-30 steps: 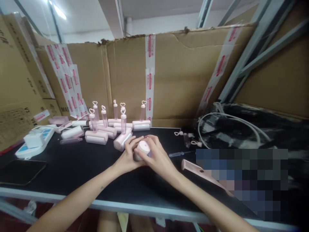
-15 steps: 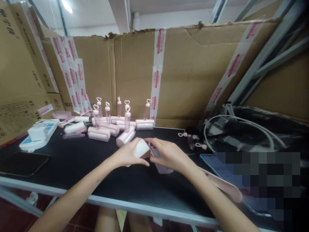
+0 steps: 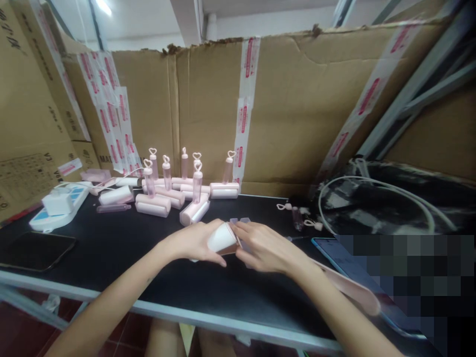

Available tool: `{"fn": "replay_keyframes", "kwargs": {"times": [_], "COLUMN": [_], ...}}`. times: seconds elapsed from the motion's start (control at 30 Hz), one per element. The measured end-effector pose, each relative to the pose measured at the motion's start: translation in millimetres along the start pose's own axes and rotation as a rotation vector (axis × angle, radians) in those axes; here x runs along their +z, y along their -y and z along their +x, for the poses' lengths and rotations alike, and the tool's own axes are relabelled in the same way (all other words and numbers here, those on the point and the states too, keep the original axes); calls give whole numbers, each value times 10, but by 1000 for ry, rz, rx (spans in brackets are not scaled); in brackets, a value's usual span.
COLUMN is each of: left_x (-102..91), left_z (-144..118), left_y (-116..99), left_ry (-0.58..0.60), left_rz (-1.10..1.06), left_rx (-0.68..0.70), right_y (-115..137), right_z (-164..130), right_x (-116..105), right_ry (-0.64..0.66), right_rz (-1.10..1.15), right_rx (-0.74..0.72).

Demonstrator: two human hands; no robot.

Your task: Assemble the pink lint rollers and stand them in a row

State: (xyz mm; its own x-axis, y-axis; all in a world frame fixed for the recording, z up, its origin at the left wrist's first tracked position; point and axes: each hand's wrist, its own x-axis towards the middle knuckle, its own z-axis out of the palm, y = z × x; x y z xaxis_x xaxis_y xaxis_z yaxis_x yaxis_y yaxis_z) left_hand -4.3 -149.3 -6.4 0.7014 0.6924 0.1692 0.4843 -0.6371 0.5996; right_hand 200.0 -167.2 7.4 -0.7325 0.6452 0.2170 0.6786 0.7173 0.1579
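Observation:
My left hand is wrapped round a white-and-pink cylinder like a small lint roller, its thumb stretched out below. My right hand has its fingers curled at the cylinder's right end, pinching a thin edge there; what exactly they grip is partly hidden. A bit of clear purplish plastic shows behind the right fingers. Beyond the hands stand several pink rollers, each lying on its side with a clear upright handle topped by a heart-shaped loop.
At left are a power strip with a white plug and a dark phone. Loose heart loops lie at right, near a blue-edged phone and a pink strip. Cardboard walls the table's back.
My right fingers have curled in closer to the cylinder's end. The cylinder has shifted slightly right and down, and the clear plastic now shows above the right fingers instead of below.

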Motion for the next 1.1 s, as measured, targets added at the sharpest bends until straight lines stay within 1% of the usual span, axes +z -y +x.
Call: {"fn": "replay_keyframes", "kwargs": {"times": [0.07,0.2,0.3,0.4,0.47,0.53,0.6,0.7,0.77,0.83,0.9,0.97,1.03,1.07,1.1], "left_x": [-6,-26,-62,-90,-88,-64,-21,57,102,133,156,185,240,279,326], "left_z": [-12,-67,-130,-190,-215,-222,-204,-119,-27,82,195,298,376,403,422], "left_y": [-16,-35,-44,-52,-43,-13,32,83,78,47,23,39,107,155,207], "left_ry": [19,53,136,193,177,92,-53,-281,-388,-460,-472,-415,-328,-293,-266], "left_rz": [6,28,61,162,234,248,163,-98,-273,-401,-504,-594,-606,-578,-542], "left_rx": [-8,-24,-36,-36,-25,-38,-63,-59,-32,-14,-2,21,43,47,49], "right_y": [6,45,84,113,124,126,116,83,56,19,-38,-121,-222,-271,-316], "right_z": [-3,11,29,35,28,13,0,5,31,63,76,55,7,-20,-45], "right_x": [-8,-16,2,20,18,8,-2,-3,4,3,-22,-76,-137,-157,-166], "right_ry": [34,34,40,58,67,43,-40,-225,-298,-346,-424,-579,-731,-775,-782], "right_rz": [19,91,125,178,220,260,334,568,790,1009,1153,1158,1031,941,849], "right_rx": [-6,-28,-37,-58,-47,11,75,152,187,205,216,271,373,425,462]}}
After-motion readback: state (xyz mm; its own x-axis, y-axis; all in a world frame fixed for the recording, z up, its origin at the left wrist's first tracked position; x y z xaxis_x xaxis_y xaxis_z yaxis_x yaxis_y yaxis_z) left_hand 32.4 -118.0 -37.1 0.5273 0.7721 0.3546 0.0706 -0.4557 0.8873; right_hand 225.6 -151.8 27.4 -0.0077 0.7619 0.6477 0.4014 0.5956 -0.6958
